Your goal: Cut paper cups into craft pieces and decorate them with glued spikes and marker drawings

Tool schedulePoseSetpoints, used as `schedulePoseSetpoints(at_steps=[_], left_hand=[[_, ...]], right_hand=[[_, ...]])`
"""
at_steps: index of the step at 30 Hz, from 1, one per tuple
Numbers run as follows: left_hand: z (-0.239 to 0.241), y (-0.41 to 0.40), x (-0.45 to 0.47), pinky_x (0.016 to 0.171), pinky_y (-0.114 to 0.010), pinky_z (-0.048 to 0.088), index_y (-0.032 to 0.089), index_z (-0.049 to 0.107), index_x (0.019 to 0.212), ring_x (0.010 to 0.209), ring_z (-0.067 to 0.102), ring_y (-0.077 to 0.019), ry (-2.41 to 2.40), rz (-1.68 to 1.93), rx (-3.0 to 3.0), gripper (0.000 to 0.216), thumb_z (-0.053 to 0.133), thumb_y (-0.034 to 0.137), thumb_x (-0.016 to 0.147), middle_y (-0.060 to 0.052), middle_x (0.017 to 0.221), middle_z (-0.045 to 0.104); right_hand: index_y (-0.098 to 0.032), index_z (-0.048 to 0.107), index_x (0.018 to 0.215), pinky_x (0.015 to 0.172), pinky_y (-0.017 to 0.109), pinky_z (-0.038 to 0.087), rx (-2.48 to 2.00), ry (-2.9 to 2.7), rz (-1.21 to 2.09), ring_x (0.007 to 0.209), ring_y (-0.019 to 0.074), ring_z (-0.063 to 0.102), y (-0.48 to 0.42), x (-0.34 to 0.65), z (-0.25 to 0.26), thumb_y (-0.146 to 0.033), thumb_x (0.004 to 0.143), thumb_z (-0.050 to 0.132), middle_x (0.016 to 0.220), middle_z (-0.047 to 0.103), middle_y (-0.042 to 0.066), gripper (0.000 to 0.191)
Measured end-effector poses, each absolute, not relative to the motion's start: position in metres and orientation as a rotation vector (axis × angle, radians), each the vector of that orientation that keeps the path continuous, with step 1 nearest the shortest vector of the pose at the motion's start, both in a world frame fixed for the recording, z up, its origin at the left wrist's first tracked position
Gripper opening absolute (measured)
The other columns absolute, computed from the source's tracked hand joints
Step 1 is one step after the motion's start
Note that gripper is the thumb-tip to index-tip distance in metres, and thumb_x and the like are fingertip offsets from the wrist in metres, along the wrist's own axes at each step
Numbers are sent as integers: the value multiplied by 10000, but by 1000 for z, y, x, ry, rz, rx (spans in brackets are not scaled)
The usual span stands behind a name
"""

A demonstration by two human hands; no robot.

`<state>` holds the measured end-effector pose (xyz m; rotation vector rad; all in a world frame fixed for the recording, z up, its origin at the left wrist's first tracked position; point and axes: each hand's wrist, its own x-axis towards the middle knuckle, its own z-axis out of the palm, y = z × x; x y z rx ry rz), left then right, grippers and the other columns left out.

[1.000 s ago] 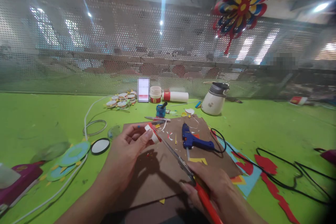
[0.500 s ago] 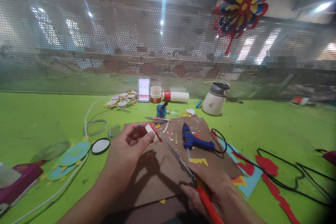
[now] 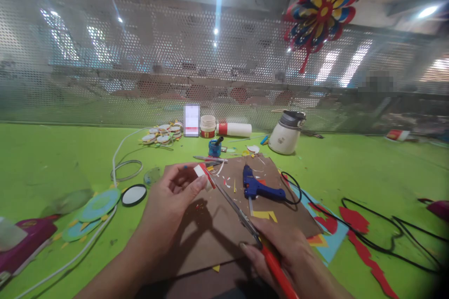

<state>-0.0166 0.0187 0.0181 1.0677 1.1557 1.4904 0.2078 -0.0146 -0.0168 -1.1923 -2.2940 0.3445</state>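
My left hand (image 3: pixel 168 210) pinches a small white and red paper piece (image 3: pixel 203 174) between thumb and fingers, above a brown cardboard sheet (image 3: pixel 210 229). My right hand (image 3: pixel 284 252) grips the red handles of a pair of scissors (image 3: pixel 242 217). The long blades reach up and left, and their tips meet the red edge of the paper piece. A blue glue gun (image 3: pixel 257 188) lies on the cardboard just beyond the blades.
A green table (image 3: pixel 351 168) holds black cables (image 3: pixel 386 229), red paper cut-outs (image 3: pixel 365 247), teal paper discs (image 3: pixel 94 208), a round mirror (image 3: pixel 133 195), a white cable (image 3: pixel 115 159), a phone (image 3: pixel 191 120), glue pots (image 3: pixel 208 126) and a white jug (image 3: pixel 286 132). A perforated screen stands behind.
Almost nothing has moved. Both hands keep their hold, with the scissor blades staying at the paper piece; the view has shifted very slightly.
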Motion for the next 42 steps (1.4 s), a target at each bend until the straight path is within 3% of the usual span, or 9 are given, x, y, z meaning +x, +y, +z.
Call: schedulePoseSetpoints(at_steps=[5, 8, 11, 22, 32, 38, 42], left_hand=[[15, 20, -17, 816, -375, 569, 196, 672, 999, 934, 704, -245, 970, 1483, 891, 364, 817, 406, 739, -95, 1056, 741], [13, 22, -18, 815, -385, 576, 178, 682, 927, 859, 694, -214, 971, 1484, 896, 312, 831, 372, 734, -75, 977, 739], [9, 24, -20, 845, -406, 578, 170, 688, 951, 883, 691, -212, 980, 1480, 925, 318, 829, 366, 744, -78, 1022, 738], [10, 22, -17, 936, -509, 533, 171, 638, 1029, 1001, 708, -310, 1015, 1447, 965, 466, 830, 457, 714, -140, 1133, 735], [11, 23, -18, 893, -451, 552, 170, 634, 1021, 947, 718, -290, 1077, 1457, 984, 504, 836, 480, 680, -133, 1063, 749], [5, 23, -19, 849, -496, 561, 206, 597, 1067, 941, 725, -324, 1067, 1404, 947, 507, 823, 482, 706, -121, 1064, 740], [6, 23, -18, 828, -429, 568, 194, 606, 1049, 905, 725, -280, 1095, 1444, 971, 508, 835, 471, 691, -102, 1035, 740]], right_hand=[[-203, 641, 1144, 640, 261, 485, -1116, -2251, 294, 727, 189, 708, -12, 209, -25, -298, 946, 528, 813, 749, 21, 247], [-216, 658, 1091, 626, 259, 483, -1145, -2260, 274, 705, 185, 697, -12, 209, -25, -293, 937, 556, 795, 741, 13, 200], [-232, 658, 1049, 616, 254, 481, -1184, -2292, 273, 695, 180, 690, -11, 209, -22, -301, 931, 587, 776, 730, -3, 154], [-248, 633, 1003, 644, 248, 484, -1181, -2299, 319, 724, 173, 679, -13, 211, -22, -286, 932, 579, 828, 733, -4, 97], [-250, 651, 995, 611, 236, 458, -1195, -2285, 379, 648, 154, 648, -16, 207, -20, -270, 932, 566, 788, 727, -16, 108], [-246, 652, 1060, 637, 236, 466, -1167, -2253, 395, 717, 171, 690, -17, 207, -19, -259, 935, 554, 808, 744, -4, 160], [-234, 651, 1053, 655, 247, 472, -1137, -2247, 405, 740, 182, 695, -14, 208, -22, -307, 946, 554, 821, 745, 13, 162]])
